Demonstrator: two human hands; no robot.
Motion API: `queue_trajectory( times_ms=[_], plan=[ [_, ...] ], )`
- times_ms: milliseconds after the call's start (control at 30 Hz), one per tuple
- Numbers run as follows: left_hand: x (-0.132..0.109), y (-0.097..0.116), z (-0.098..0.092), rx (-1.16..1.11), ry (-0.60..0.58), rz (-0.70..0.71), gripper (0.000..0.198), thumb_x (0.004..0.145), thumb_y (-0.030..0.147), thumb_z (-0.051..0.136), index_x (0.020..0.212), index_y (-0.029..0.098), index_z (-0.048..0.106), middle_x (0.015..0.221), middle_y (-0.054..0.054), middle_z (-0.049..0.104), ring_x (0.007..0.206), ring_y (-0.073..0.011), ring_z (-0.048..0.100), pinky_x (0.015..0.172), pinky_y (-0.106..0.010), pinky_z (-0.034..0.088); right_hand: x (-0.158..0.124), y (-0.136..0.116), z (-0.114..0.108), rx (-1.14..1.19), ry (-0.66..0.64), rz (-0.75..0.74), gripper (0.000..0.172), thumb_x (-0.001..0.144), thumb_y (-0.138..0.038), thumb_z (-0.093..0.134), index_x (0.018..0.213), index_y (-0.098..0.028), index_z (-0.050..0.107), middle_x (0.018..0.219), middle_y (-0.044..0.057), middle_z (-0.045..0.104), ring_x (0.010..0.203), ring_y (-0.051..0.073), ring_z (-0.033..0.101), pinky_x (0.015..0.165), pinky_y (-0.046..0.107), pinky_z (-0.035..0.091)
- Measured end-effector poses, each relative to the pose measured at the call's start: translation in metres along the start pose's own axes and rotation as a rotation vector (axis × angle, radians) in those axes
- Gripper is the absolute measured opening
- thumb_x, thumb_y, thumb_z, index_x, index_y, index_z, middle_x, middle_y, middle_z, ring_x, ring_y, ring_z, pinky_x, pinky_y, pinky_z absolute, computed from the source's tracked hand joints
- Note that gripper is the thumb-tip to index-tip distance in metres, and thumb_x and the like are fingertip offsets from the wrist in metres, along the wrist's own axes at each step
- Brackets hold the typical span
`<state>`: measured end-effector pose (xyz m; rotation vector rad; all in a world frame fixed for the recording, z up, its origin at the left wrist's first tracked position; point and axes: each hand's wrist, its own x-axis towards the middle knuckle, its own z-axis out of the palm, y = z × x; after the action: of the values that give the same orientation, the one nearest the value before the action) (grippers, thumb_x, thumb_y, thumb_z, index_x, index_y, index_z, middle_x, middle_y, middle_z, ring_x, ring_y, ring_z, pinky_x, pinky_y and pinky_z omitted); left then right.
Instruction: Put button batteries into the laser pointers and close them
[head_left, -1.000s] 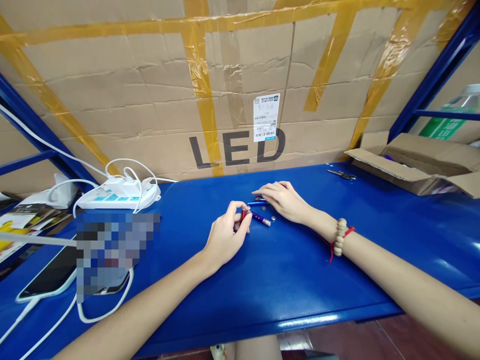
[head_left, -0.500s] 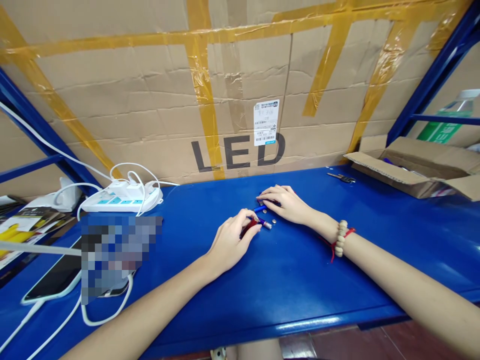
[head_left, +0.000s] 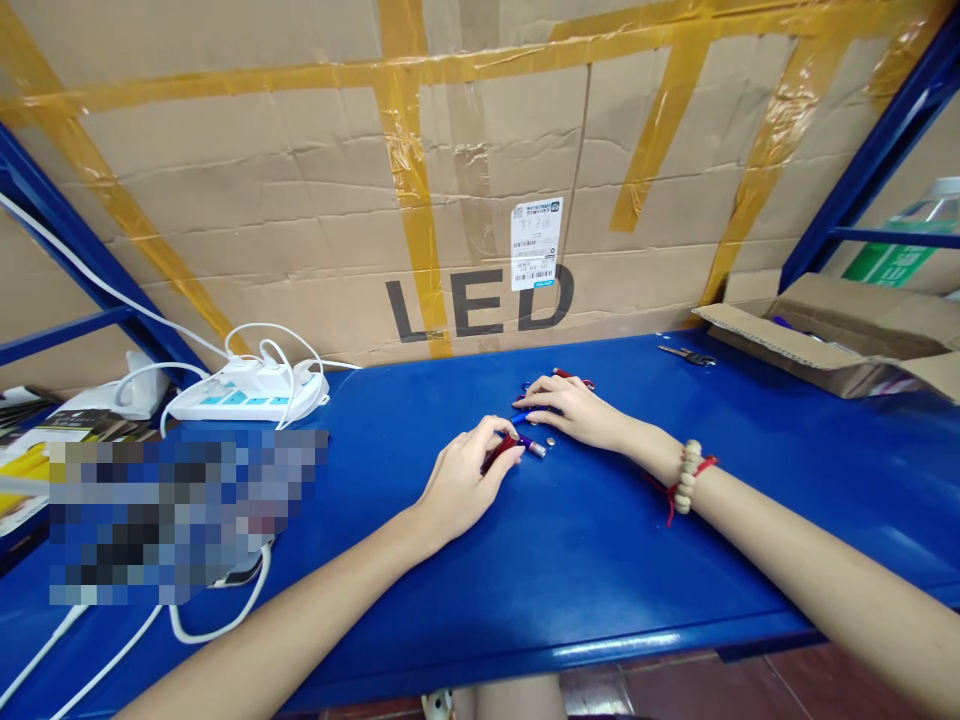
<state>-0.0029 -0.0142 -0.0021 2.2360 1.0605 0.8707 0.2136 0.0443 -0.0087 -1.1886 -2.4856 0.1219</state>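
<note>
My left hand [head_left: 463,478] rests on the blue shelf top [head_left: 570,540] with its fingers curled round a small red pen-shaped torch [head_left: 501,451]. A purple one with a silver tip [head_left: 532,445] lies just right of it, beside a tiny round button cell [head_left: 551,440]. My right hand [head_left: 574,411], with a bead bracelet at the wrist, lies over a blue torch [head_left: 523,416], fingers bent down on it. Another small red piece [head_left: 564,374] lies just behind that hand.
A white power strip [head_left: 247,395] with cables sits at the left rear. A blurred patch covers items at the front left. An open cardboard box [head_left: 832,335] stands at the right, keys [head_left: 686,353] near it. A taped LED carton forms the back wall.
My left hand has lowered the red torch from a raised pinch onto the surface. My right hand has stayed over the blue torch and shifted slightly.
</note>
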Motion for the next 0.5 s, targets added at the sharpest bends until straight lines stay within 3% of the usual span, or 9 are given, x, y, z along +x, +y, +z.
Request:
queue_trajectory(
  times_ms=[267, 500],
  plan=[
    [-0.0009, 0.0004, 0.0006, -0.018, 0.011, 0.0, 0.01, 0.089, 0.033, 0.046, 0.095, 0.024, 0.046, 0.078, 0.003, 0.07, 0.074, -0.0142, 0.064, 0.073, -0.026, 0.043, -0.002, -0.0056, -0.0043, -0.077, 0.061, 0.084, 0.041, 0.09, -0.049, 0.04, 0.109, -0.023, 0.065, 0.101, 0.009, 0.061, 0.096, 0.024, 0.054, 0.082, 0.039, 0.038],
    [-0.0011, -0.0004, 0.0002, -0.033, 0.012, 0.003, 0.012, 0.089, 0.034, 0.046, 0.096, 0.024, 0.046, 0.078, 0.003, 0.069, 0.076, -0.0145, 0.064, 0.072, -0.025, 0.043, -0.0002, -0.0037, -0.0023, 0.058, 0.073, 0.038, 0.035, 0.091, -0.041, 0.042, 0.098, -0.019, 0.068, 0.094, 0.008, 0.065, 0.085, 0.019, 0.06, 0.079, 0.033, 0.045]
  ],
)
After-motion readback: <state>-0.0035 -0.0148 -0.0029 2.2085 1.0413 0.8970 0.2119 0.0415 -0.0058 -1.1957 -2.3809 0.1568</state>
